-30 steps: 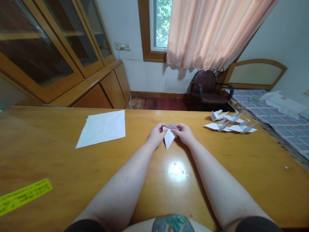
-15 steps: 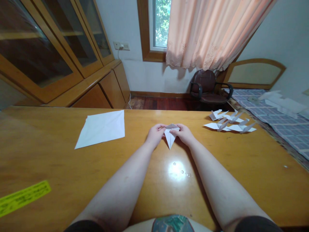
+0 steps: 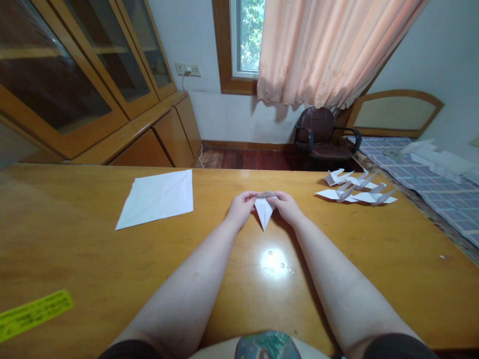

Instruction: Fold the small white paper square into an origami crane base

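A small folded piece of white paper (image 3: 264, 211) is held between my hands over the far half of the table, its sharp point towards me and a flap folded at the top. My left hand (image 3: 241, 207) is closed on the paper's left edge. On the right edge, my right hand (image 3: 286, 206) pinches it, the thumb lying on the front face near the top. Fingers behind the paper are hidden. Several folded white paper cranes (image 3: 357, 188) stand grouped to the right. Off to the left lies a flat white sheet of paper (image 3: 159, 199) with faint creases.
The wooden table (image 3: 168, 269) spans the view. A yellow printed strip (image 3: 35, 314) is at its near left. Beyond the table are a glass-door cabinet (image 3: 142, 114), a dark chair (image 3: 320, 132) and a bed with a checked cover (image 3: 430, 174).
My right thumb has shifted slightly up and to the right on the folded paper, uncovering more of its centre crease. Both hands keep their hold in nearly the same place.
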Demonstrator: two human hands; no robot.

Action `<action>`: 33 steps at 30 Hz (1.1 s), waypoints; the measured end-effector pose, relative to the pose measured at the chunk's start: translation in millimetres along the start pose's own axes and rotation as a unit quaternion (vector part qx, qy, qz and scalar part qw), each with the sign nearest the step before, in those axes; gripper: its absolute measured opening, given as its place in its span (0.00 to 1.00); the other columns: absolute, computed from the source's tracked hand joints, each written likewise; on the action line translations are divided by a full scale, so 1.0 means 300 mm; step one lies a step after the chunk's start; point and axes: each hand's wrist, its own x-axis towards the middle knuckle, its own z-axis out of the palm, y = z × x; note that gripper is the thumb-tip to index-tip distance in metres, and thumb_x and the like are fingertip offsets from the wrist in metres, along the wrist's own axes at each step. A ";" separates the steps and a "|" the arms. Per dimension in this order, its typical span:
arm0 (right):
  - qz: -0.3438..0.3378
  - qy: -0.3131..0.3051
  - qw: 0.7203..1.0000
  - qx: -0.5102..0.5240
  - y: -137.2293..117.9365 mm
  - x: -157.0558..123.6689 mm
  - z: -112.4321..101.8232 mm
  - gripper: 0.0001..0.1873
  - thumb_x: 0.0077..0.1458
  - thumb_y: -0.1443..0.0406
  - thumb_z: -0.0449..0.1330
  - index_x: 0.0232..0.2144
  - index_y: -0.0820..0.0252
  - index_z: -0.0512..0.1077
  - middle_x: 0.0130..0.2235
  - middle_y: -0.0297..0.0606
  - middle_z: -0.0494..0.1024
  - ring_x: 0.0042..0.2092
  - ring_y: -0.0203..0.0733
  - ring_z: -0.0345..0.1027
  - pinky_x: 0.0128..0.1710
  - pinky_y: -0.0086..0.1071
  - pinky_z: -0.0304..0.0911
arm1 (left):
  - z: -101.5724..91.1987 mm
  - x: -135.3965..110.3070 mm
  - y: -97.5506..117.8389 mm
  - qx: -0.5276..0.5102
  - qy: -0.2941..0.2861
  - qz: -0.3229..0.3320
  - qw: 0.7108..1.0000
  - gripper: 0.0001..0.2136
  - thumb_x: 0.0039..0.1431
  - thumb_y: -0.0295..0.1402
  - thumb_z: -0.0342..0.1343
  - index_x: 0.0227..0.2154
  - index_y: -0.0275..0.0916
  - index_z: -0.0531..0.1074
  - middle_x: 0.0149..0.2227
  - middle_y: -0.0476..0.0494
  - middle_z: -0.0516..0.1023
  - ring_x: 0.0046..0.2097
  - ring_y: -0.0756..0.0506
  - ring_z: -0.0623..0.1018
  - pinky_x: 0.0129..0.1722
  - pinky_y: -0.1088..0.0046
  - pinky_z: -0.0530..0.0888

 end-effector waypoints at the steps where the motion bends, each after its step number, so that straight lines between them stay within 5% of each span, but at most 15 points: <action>1: 0.001 0.000 1.000 -0.001 0.001 0.001 0.000 0.13 0.40 0.57 0.62 0.27 0.62 0.73 0.22 0.31 0.73 0.25 0.35 0.62 0.27 0.28 0.56 | -0.002 0.003 -0.004 0.004 -0.002 0.006 1.000 0.11 0.51 0.29 0.56 0.38 0.37 0.77 0.35 0.44 0.81 0.35 0.48 0.79 0.33 0.73 0.76; 10: 0.012 0.035 0.999 -0.034 0.015 0.003 -0.003 0.14 0.36 0.64 0.60 0.29 0.62 0.78 0.23 0.34 0.76 0.25 0.36 0.63 0.26 0.29 0.59 | -0.001 -0.009 0.019 0.053 0.014 -0.013 0.998 0.06 0.46 0.27 0.53 0.24 0.36 0.75 0.23 0.50 0.74 0.26 0.51 0.73 0.27 0.78 0.69; 16: -0.011 0.027 0.997 -0.073 0.024 0.005 -0.006 0.12 0.37 0.63 0.62 0.27 0.60 0.80 0.28 0.37 0.80 0.31 0.42 0.70 0.34 0.33 0.64 | -0.004 -0.027 0.044 0.135 -0.008 0.039 0.990 0.11 0.48 0.39 0.61 0.23 0.38 0.68 0.21 0.54 0.69 0.25 0.52 0.68 0.25 0.78 0.64; 21: -0.015 0.020 0.997 -0.078 0.030 0.006 -0.010 0.13 0.37 0.63 0.61 0.28 0.61 0.79 0.28 0.38 0.80 0.30 0.40 0.69 0.31 0.32 0.62 | -0.004 -0.021 0.032 0.145 -0.016 0.029 0.989 0.11 0.45 0.35 0.64 0.26 0.38 0.67 0.24 0.53 0.73 0.28 0.50 0.72 0.29 0.77 0.66; 27: 0.016 0.009 1.000 0.014 0.030 0.009 -0.012 0.17 0.38 0.61 0.61 0.34 0.61 0.76 0.21 0.31 0.72 0.23 0.34 0.59 0.24 0.28 0.53 | -0.005 -0.009 0.019 0.103 -0.009 0.029 0.994 0.11 0.43 0.31 0.65 0.28 0.38 0.67 0.25 0.52 0.74 0.28 0.50 0.73 0.30 0.76 0.68; 33: 0.030 0.007 0.993 0.117 0.030 0.009 -0.008 0.16 0.41 0.54 0.63 0.19 0.59 0.67 0.19 0.30 0.64 0.22 0.32 0.53 0.22 0.28 0.50 | -0.010 0.000 0.003 0.083 0.018 0.031 0.996 0.12 0.45 0.27 0.64 0.34 0.36 0.71 0.29 0.48 0.77 0.32 0.49 0.76 0.35 0.73 0.72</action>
